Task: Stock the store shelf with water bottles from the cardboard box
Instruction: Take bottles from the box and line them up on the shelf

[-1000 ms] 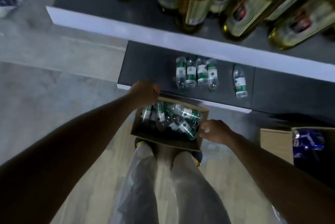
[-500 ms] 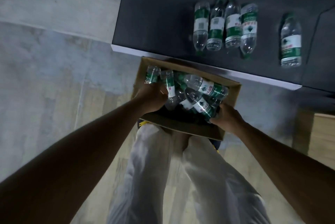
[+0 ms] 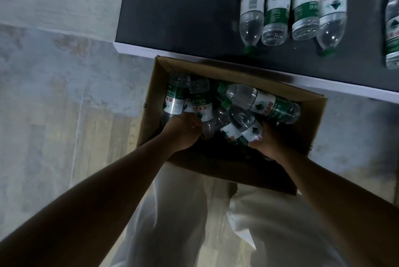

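An open cardboard box (image 3: 241,71) sits on the floor against the low shelf, holding several clear water bottles with green and white labels. My left hand (image 3: 182,131) is inside the box, fingers closed around the lower end of a bottle (image 3: 201,104). My right hand (image 3: 271,140) is also inside, wrapped around a bottle (image 3: 248,126) lying at a slant. On the dark bottom shelf (image 3: 183,7) several bottles lie side by side (image 3: 278,5), with one more (image 3: 391,29) apart at the right edge.
The shelf has a white front lip (image 3: 138,49) just beyond the box. Grey concrete and pale wood floor (image 3: 54,94) stretch to the left. My legs in light trousers (image 3: 194,223) stand directly behind the box.
Both hands went from the box rim down into the box and closed on bottles. My view dropped closer, so the upper shelf with large bottles is out of sight.
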